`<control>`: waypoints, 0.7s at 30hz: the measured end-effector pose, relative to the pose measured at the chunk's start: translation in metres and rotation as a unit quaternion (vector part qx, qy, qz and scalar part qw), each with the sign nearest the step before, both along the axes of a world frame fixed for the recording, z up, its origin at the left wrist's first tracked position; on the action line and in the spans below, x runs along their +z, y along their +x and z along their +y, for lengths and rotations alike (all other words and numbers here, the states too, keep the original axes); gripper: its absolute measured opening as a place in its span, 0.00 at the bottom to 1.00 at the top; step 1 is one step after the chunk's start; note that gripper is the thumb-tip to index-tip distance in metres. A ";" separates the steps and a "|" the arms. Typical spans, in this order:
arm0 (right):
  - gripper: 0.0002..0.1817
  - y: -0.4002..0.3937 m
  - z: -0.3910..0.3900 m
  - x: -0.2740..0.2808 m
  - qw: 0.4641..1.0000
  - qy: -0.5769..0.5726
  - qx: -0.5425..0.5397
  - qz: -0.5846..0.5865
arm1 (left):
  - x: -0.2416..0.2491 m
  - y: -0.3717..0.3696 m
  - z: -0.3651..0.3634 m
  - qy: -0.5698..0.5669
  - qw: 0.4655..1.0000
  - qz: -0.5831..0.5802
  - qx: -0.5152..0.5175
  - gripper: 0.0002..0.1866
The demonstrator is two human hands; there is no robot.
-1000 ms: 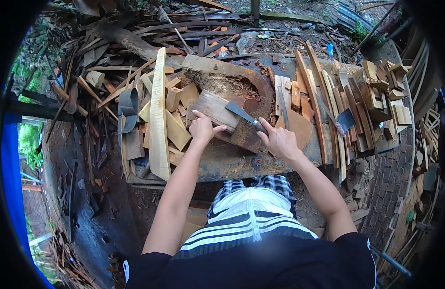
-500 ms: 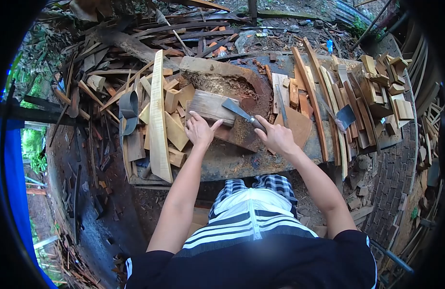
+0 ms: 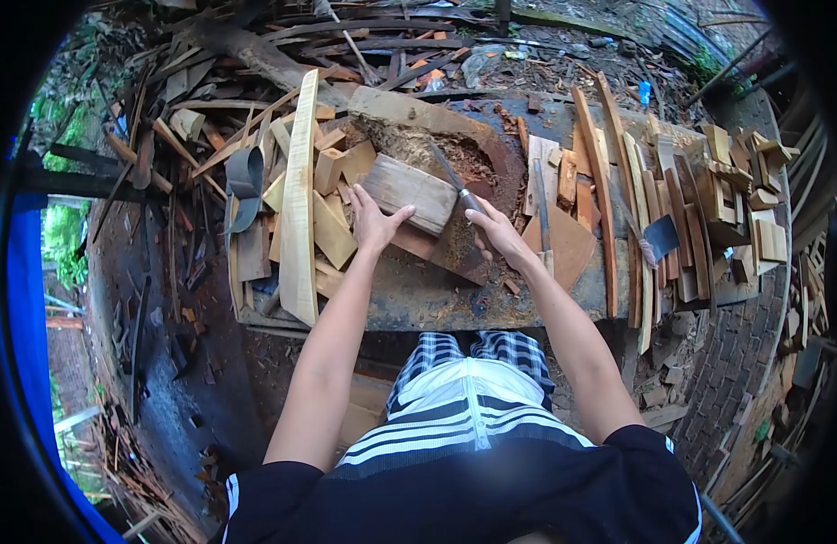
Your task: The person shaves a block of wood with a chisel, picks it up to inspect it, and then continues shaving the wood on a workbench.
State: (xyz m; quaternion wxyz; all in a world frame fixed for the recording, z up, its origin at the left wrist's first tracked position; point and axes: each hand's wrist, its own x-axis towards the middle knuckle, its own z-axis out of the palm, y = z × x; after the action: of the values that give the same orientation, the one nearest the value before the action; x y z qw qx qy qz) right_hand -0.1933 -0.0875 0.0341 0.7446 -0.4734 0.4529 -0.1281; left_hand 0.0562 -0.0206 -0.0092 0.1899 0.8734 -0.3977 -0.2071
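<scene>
A weathered rectangular wooden block (image 3: 409, 192) lies tilted on a thick, hollowed-out piece of wood (image 3: 405, 110). My left hand (image 3: 376, 224) holds its near left corner, thumb along the near side and fingers at the left end. Closed around the dark handle of a scraper (image 3: 448, 169) is my right hand (image 3: 500, 233), just off the block's right end. The blade is turned nearly edge-on and points up and away, over the hollow. Wood crumbs and dust lie in the hollow and below the block.
A long pale board (image 3: 299, 204) stands left of the block among offcuts, beside a curled grey strip (image 3: 244, 186). Long wooden strips (image 3: 597, 199) and a dark flat blade (image 3: 661, 238) lie at the right. Stacked small blocks (image 3: 743, 172) fill the bench's right end.
The scraper has turned from showing its broad face to nearly edge-on, its tip swinging up and away. The block has rotated clockwise, and my left hand has closed in on its corner.
</scene>
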 end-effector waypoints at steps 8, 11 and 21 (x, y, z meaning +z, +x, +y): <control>0.31 -0.012 0.025 0.004 0.995 -0.007 0.089 0.045 | 0.003 0.044 -0.011 0.059 0.988 0.001 -0.145 0.76; 0.31 -0.019 0.032 0.005 0.986 -0.094 0.082 0.109 | 0.014 0.040 -0.011 0.096 0.985 0.010 -0.143 0.77; 0.33 -0.029 0.058 0.062 0.798 -0.402 0.241 0.380 | 0.035 0.004 -0.002 0.155 0.977 -0.058 -0.131 0.83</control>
State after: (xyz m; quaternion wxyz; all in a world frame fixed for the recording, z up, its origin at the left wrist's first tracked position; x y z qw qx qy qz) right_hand -0.2227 -0.0290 0.0960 0.2625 -0.8343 0.4789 0.0752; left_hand 0.0606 -0.0225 0.0262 0.0002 0.8430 -0.4823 -0.2381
